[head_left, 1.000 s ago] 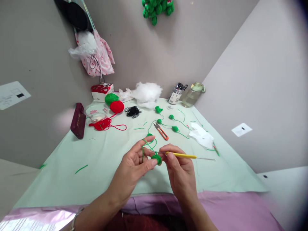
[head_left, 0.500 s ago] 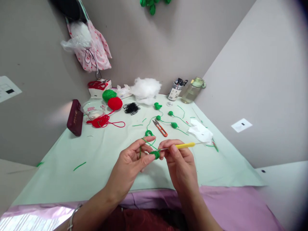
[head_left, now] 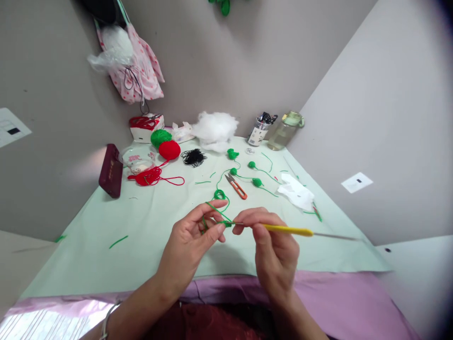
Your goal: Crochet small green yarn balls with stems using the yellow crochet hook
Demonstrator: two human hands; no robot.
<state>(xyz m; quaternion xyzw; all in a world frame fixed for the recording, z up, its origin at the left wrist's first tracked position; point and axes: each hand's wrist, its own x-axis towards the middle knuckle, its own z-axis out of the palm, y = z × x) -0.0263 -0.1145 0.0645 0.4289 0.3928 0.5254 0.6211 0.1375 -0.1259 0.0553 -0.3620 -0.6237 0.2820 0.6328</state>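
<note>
My left hand (head_left: 193, 236) pinches a small green crochet piece (head_left: 227, 223) between thumb and fingers. Green yarn (head_left: 216, 208) runs over its raised index finger and round the other fingers. My right hand (head_left: 272, 245) is closed on a crochet hook (head_left: 288, 230) with a yellow handle and metal ends. The hook's left tip reaches the green piece, though the stitch itself is too small to make out. Just beyond the hands lies a small coil of green yarn (head_left: 219, 194), and orange thread snips (head_left: 236, 187) rest behind it.
Small green crocheted balls (head_left: 256, 182) with tails lie beyond the snips. Red yarn (head_left: 170, 150), black yarn (head_left: 193, 157) and white stuffing (head_left: 215, 130) are at the back. A maroon phone (head_left: 111, 171) stands left; a bottle (head_left: 286, 131) and white paper (head_left: 296, 191) are right.
My right hand has turned and shifted slightly right, so the hook lies flatter and more of its far metal end shows. Less of the green piece shows at my left fingertips.
</note>
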